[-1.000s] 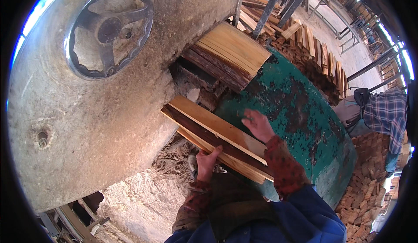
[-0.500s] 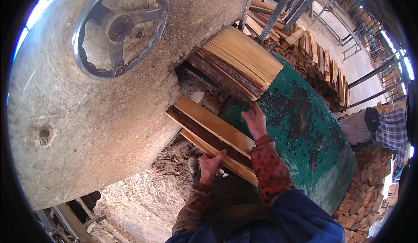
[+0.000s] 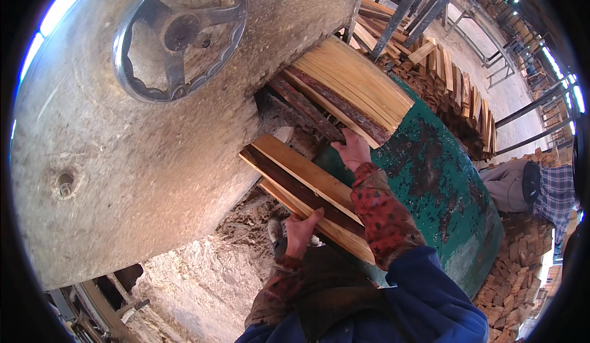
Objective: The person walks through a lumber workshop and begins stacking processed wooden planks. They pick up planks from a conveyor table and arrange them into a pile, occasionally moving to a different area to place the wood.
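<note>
My left hand (image 3: 300, 235) is closed on a small bundle of wooden slats (image 3: 319, 176), its thumb lying along the top. The slats are pale, with a dark bark strip between them. My right hand (image 3: 354, 151) pinches the near end of a narrow, dark bark-edged strip (image 3: 302, 105). That strip has a gap between it and a stack of thin pale boards (image 3: 351, 82), which rests on a worn green metal table (image 3: 433, 171). The strip's far end lies by the opening at the machine's large beige panel (image 3: 166, 152).
A grey three-spoked handwheel (image 3: 178, 33) is mounted on the panel. Sawdust (image 3: 190, 288) covers the floor below. Stacked timber (image 3: 458, 91) stands beyond the green table, past metal posts (image 3: 402, 14). Another person in a plaid shirt (image 3: 553, 183) is at the right, near piled wood blocks (image 3: 516, 281).
My right hand has moved up and left and closed on the dark strip, which now stands apart from the board stack. My left hand keeps its hold on the slats.
</note>
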The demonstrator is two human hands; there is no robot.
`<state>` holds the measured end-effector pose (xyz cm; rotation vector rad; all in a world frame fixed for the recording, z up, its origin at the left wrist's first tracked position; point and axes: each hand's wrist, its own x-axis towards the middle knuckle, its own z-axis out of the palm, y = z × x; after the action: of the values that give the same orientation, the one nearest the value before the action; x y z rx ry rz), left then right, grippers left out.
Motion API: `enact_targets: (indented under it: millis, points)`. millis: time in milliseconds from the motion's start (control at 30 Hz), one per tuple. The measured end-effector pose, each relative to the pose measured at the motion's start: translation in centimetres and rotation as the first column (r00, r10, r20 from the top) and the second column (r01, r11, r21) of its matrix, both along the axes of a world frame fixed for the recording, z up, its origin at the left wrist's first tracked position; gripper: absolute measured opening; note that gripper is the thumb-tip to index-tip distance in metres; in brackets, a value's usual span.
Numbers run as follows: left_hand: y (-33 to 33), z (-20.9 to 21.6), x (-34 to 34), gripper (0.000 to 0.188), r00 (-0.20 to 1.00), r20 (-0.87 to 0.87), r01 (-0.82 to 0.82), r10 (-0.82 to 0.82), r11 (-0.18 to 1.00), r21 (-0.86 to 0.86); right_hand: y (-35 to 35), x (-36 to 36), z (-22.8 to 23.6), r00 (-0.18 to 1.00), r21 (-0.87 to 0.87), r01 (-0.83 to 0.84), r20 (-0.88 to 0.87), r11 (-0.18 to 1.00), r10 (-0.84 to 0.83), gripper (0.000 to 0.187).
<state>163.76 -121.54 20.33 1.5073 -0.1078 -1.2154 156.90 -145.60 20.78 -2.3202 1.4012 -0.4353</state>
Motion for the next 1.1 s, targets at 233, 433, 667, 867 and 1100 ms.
enact_targets:
  millis: [233,433,667,867,1100]
  points:
    - [0.1,0.9,0.2,0.040,0.995,-0.092,-0.024,0.027,0.999,0.025,2.8,-7.4,0.8,0.984,0.203,0.038,0.163,0.978,-0.072,0.049]
    - [0.3,-1.1,-0.1,0.040,0.992,-0.118,-0.055,0.051,0.998,-0.030,7.6,-15.3,2.5,0.940,0.452,0.057,0.277,0.890,-0.201,0.044]
    - [0.4,-1.5,-0.1,0.042,0.995,-0.096,-0.034,0.023,0.994,-0.107,13.3,-19.4,6.2,0.955,0.496,0.056,0.227,0.867,-0.191,0.046]
    - [1.6,-2.2,0.7,0.051,0.984,-0.171,0.019,-0.047,0.986,-0.164,15.9,-19.4,8.2,0.960,0.623,-0.009,0.225,0.782,-0.167,0.046]
    - [1.3,-1.7,0.9,0.052,0.985,-0.130,0.098,-0.112,0.989,-0.114,18.0,-19.0,8.6,0.989,0.301,-0.139,0.092,0.943,0.116,0.065]
